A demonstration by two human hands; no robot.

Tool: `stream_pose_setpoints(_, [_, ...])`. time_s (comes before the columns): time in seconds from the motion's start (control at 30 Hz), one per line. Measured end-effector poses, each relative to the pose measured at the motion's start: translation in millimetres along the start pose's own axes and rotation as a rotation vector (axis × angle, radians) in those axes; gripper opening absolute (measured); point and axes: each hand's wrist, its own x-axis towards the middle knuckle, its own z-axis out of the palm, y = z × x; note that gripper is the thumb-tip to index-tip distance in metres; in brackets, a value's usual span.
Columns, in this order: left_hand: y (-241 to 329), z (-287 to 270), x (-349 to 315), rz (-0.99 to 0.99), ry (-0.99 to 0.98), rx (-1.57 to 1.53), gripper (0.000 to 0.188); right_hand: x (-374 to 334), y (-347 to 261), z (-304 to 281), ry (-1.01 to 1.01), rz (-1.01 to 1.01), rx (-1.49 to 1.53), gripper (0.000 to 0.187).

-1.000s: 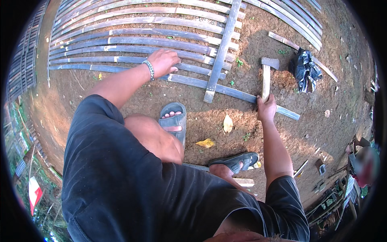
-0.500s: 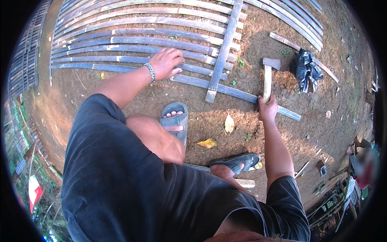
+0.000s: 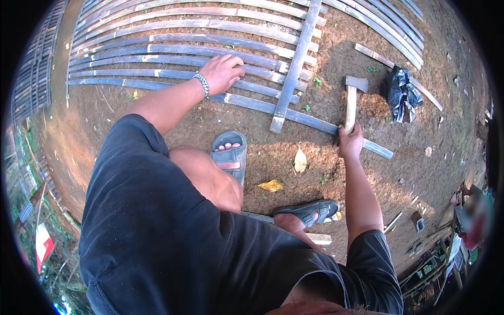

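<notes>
Bamboo slats (image 3: pixel 178 52) grey-blue, pale tan patches. Hatchet (image 3: pixel 350 102) grey head, pale wooden handle. Bag (image 3: pixel 400 93) glossy black. Sandals (image 3: pixel 229 155) grey. Ground (image 3: pixel 294 168) reddish brown.

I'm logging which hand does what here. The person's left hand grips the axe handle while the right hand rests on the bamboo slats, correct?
Not quite: the hands are swapped. In the head view the right hand grips the axe by its handle, and the left hand rests on the bamboo slats.
</notes>
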Motion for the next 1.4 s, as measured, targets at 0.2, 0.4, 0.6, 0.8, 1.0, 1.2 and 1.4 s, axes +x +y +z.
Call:
stream_pose_setpoints(0.2, [6.3, 1.1, -7.5, 0.027, -0.04, 0.029, 0.027, -0.1, 1.2, 1.4, 0.024, -0.022, -0.04, 0.039])
stream_pose_setpoints(0.4, [5.9, 3.3, -12.1, -0.004, -0.095, 0.077, 0.033, -0.1, 3.6, 4.3, 0.01, -0.036, -0.012, 0.041])
stream_pose_setpoints(0.6, [8.4, 2.8, -11.4, -0.033, -0.127, 0.084, 0.033, -1.1, 1.9, 3.5, 0.014, -0.036, 0.01, 0.04])
stream_pose_setpoints(0.8, [10.2, 1.5, -12.8, -0.013, -0.118, 0.083, 0.033, 0.5, 1.5, 0.8, -0.005, -0.013, -0.015, 0.038])
stream_pose_setpoints(1.0, [9.4, -1.8, -12.7, -0.012, -0.042, 0.01, 0.029, 1.5, 3.9, 1.4, -0.009, 0.003, -0.014, 0.038])
stream_pose_setpoints(1.2, [-2.9, 5.3, 3.1, -0.028, -0.011, 0.053, 0.027, -5.1, -8.5, -1.2, 0.027, -0.016, 0.013, 0.035])
stream_pose_setpoints(1.4, [-4.9, 7.6, 9.5, -0.003, -0.012, 0.115, 0.03, -2.6, -2.1, -0.2, 0.005, -0.02, -0.005, 0.038])
